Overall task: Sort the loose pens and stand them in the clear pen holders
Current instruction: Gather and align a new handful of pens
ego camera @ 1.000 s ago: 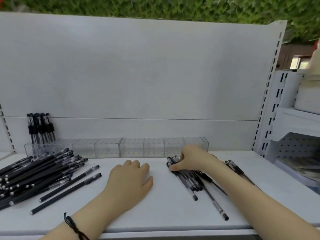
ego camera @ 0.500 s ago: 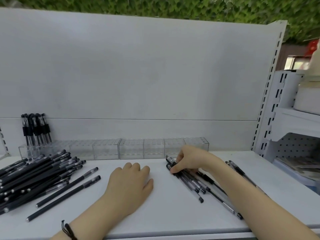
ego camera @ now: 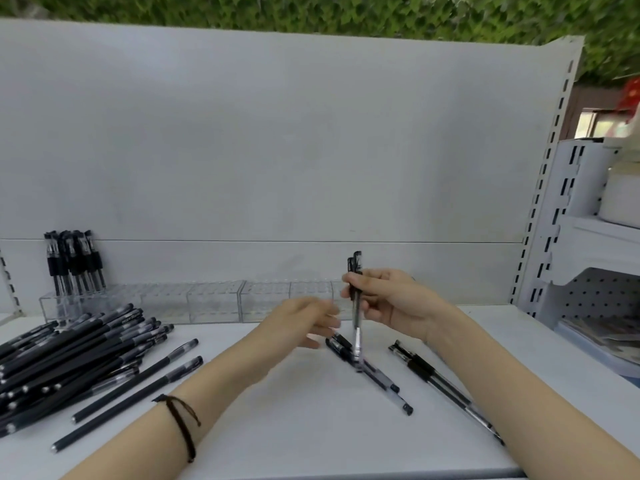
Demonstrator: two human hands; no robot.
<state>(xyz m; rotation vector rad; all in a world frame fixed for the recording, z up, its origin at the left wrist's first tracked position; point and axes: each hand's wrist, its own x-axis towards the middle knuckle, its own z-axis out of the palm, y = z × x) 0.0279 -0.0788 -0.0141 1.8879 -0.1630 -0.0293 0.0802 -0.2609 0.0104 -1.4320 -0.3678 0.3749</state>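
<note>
My right hand point(ego camera: 391, 301) grips a small bunch of black clear-barrel pens point(ego camera: 356, 327) upright above the shelf, tips down. My left hand point(ego camera: 304, 325) hovers just left of them, blurred, fingers extended and holding nothing. Below lie a few more clear-barrel pens point(ego camera: 372, 374), and others point(ego camera: 440, 382) partly hidden under my right forearm. A big pile of matte black pens point(ego camera: 69, 358) covers the left side, with two loose ones point(ego camera: 138, 379) beside it. A row of clear pen holders point(ego camera: 214, 301) lines the back wall; the leftmost holds several standing pens point(ego camera: 74, 263).
The white shelf surface point(ego camera: 277, 427) ends at a front edge near me. A white back panel rises behind the holders. A slotted upright point(ego camera: 540, 188) and another white shelving unit point(ego camera: 602, 258) stand at the right.
My right hand lifted a bunch of pens off the shelf and stood them upright. My left hand rose from resting flat and moved right toward them.
</note>
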